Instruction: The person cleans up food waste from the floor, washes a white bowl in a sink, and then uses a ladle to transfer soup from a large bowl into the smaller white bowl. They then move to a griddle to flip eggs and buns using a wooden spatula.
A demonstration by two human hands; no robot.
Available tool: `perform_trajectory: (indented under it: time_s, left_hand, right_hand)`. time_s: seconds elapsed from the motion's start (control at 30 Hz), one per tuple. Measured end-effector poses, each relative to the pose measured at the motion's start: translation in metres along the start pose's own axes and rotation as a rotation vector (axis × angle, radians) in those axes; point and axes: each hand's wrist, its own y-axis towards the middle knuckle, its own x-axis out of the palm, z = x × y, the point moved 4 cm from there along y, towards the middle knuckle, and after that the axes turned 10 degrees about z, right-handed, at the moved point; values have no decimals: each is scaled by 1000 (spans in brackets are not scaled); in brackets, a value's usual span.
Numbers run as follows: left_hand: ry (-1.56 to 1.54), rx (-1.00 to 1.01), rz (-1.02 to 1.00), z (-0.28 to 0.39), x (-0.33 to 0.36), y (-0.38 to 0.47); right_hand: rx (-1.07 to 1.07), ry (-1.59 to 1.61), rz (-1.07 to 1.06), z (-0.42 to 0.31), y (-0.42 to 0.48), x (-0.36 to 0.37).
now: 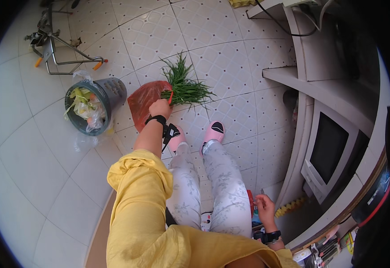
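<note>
My left hand (160, 109) is closed on the rim of a red plastic bag (144, 98). Out of the bag's open end spreads a bunch of long green leaves (186, 88), perhaps chives, resting on the tiled floor just beyond my feet. My right hand (265, 206) is low at the right beside my knee, its fingers bent; a thin object seems to rise near its fingertips, but I cannot tell whether the hand holds it. A red thing (250, 203) shows between that hand and my leg.
Left of the bag, a grey waste bin (116, 90) with vegetable scraps and clear plastic tilts towards me. A metal folding frame (59, 62) with orange-tipped feet lies farther off. Shelves (282, 73) and a white microwave oven (332, 147) line the right. My pink shoes (214, 132) are on the floor.
</note>
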Motion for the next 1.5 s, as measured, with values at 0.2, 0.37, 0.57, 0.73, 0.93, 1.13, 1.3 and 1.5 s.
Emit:
perform_trajectory:
  time_s: [0.2, 0.37, 0.57, 0.73, 0.93, 1.13, 1.3, 1.5]
  left_hand:
    - [-213, -104, -179, -40, 20, 5]
    - [110, 809, -47, -104, 38, -12]
    - [-1370, -429, -380, -91, -100, -62]
    - [-1538, -492, -332, -81, -144, -60]
    - [-1728, -506, -117, -78, -177, -8]
    - [-1791, -601, 45, -131, -183, 72]
    - [-1675, -736, -6, -152, -176, 118]
    - [-1712, -885, -51, -214, -152, 164]
  right_hand:
    - [45, 30, -52, -21, -14, -5]
    - [131, 70, -137, -67, -27, -10]
    - [91, 130, -136, -101, -38, -4]
    - [51, 94, -156, -145, -27, 4]
    - [1, 140, -197, -160, 5, 6]
    - [39, 73, -159, -202, 47, -7]
    - [93, 45, -179, -211, 54, -12]
    - [175, 75, -164, -248, 50, 11]
